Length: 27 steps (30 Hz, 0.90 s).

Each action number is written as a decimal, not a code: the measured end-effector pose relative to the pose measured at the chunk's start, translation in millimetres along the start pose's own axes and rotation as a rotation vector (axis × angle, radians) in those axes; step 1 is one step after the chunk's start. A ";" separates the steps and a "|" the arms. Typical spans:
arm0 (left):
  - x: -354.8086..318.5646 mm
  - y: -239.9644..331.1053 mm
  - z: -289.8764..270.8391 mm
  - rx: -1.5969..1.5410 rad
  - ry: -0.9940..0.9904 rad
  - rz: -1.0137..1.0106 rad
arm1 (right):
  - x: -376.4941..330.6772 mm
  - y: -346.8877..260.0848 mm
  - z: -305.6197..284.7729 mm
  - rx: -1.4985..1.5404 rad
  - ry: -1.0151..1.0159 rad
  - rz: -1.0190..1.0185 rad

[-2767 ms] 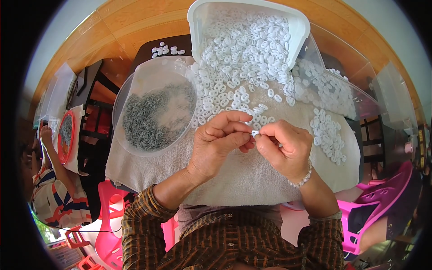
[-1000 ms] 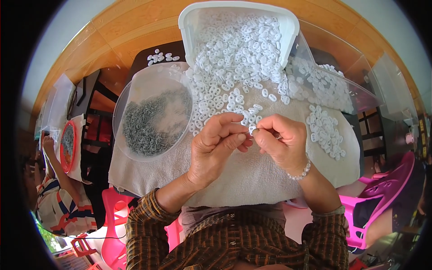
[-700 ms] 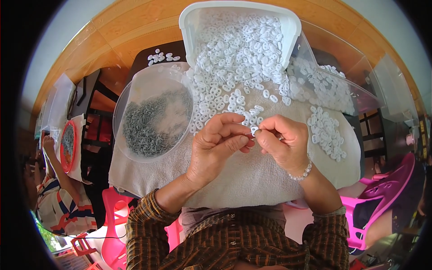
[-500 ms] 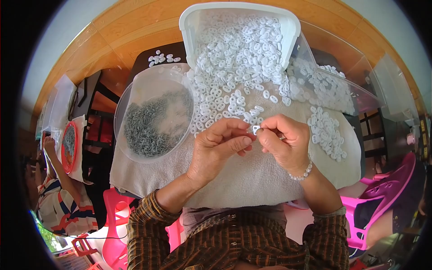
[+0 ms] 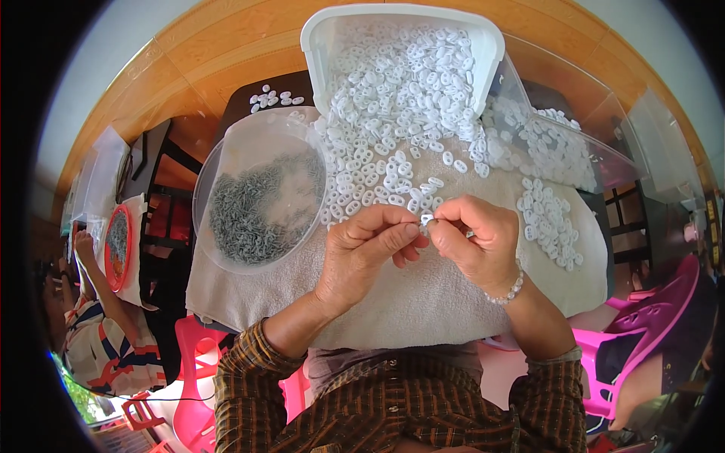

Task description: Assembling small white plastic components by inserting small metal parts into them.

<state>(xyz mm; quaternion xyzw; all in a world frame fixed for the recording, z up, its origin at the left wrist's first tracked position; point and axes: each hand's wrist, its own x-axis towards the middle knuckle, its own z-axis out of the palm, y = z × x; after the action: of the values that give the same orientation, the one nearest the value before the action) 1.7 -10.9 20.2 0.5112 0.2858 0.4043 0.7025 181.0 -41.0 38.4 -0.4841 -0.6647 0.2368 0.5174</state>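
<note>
Between the fingertips of my right hand (image 5: pixel 479 238) is a small white oval piece with holes (image 5: pixel 427 218), held in a pinch above the towel. My left hand (image 5: pixel 366 245) meets it from the other side, thumb and forefinger pressed together. Whatever those left fingers hold is too small and covered to make out. Just beyond both hands lie many loose white oval pieces (image 5: pixel 368 170), spilling from a white bin (image 5: pixel 308 53). To the left, a clear round tray (image 5: pixel 208 245) holds a heap of small grey pieces (image 5: pixel 249 215), too fine to name.
A beige towel (image 5: pixel 393 309) covers the table. On the right are a smaller pile of white pieces (image 5: pixel 547 226) and a clear plastic box (image 5: pixel 604 162). Pink chairs (image 5: pixel 630 332) stand at both sides. At far left, another person's arm (image 5: pixel 106 279) reaches beside a red tray (image 5: pixel 113 279).
My left thumb and forefinger have risen slightly, level with the white piece. The white piece has shifted a little to the left in my right fingers.
</note>
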 end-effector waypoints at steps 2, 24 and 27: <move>-0.3 0.6 0.7 -0.004 -0.002 0.001 | 1.0 -0.8 -1.2 -0.045 0.003 -0.047; -4.1 0.3 7.4 -0.056 0.056 0.058 | -0.4 -6.9 5.3 -0.170 0.042 -0.162; -3.8 0.8 9.0 -0.035 0.062 0.059 | -1.9 -6.6 6.5 -0.186 0.062 -0.164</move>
<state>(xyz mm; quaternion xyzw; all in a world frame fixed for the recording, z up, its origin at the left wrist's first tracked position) 6.8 -18.5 23.7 0.4942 0.2849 0.4455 0.6900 172.4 -44.3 40.7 -0.4812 -0.7050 0.1159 0.5080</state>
